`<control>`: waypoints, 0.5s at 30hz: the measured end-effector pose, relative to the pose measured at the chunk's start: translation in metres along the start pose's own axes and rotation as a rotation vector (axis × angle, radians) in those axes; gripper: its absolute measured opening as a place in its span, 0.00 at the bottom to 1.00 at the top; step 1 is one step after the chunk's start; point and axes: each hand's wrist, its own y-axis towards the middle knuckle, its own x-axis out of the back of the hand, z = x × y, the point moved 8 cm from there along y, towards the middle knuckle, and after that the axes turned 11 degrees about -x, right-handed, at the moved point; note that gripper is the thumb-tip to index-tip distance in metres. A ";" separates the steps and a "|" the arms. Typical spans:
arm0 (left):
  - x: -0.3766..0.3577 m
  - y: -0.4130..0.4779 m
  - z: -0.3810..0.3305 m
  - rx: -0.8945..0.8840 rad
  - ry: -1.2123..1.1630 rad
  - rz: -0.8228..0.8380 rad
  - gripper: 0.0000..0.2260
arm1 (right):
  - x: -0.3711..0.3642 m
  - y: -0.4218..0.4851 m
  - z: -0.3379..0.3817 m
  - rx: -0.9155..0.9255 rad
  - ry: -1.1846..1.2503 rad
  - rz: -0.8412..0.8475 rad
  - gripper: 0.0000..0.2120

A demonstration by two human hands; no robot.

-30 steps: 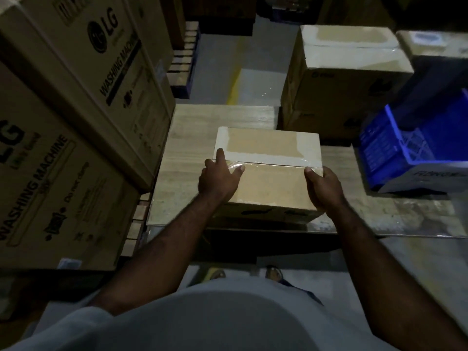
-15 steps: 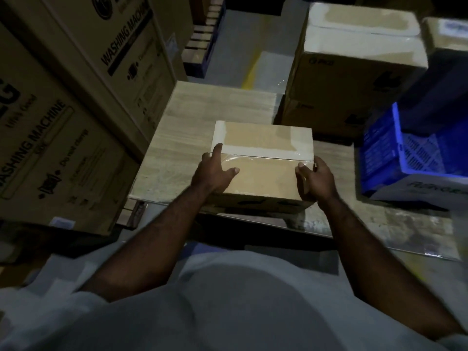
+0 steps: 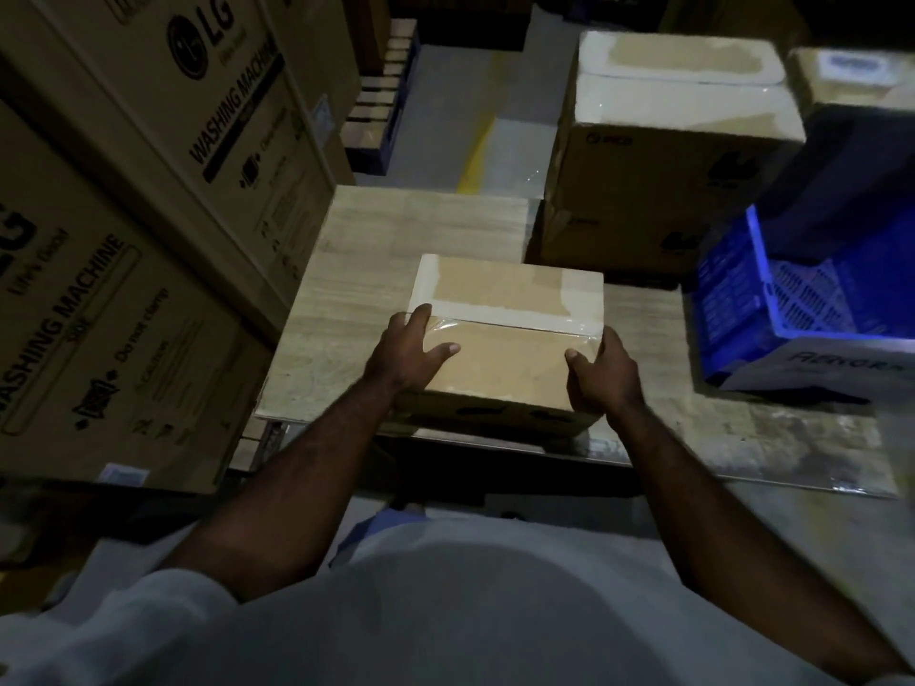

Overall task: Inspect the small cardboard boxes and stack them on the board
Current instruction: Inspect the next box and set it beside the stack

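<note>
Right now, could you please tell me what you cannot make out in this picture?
All head view.
- small box: underside and far side, hidden by its own body; print on near face too dark.
- right hand: fingers hidden behind the box's right edge.
- blue crate: cut off by the right edge; inside in shadow.

A warehouse: stacked washing-machine cartons (image 3: 148, 230), pallets (image 3: 381, 91), concrete floor (image 3: 465, 91).

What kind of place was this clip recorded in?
Most likely a warehouse or stockroom: large washing machine cartons stacked on the left, wooden pallets on a concrete floor with a yellow floor line, and a blue plastic crate.
</note>
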 end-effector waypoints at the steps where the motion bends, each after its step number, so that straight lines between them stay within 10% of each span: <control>1: 0.003 0.001 0.003 -0.014 0.017 0.012 0.33 | -0.001 -0.001 0.000 0.001 -0.002 -0.007 0.24; 15: -0.013 -0.046 -0.031 -0.379 0.427 -0.006 0.34 | -0.049 -0.080 0.011 0.454 -0.498 -0.183 0.35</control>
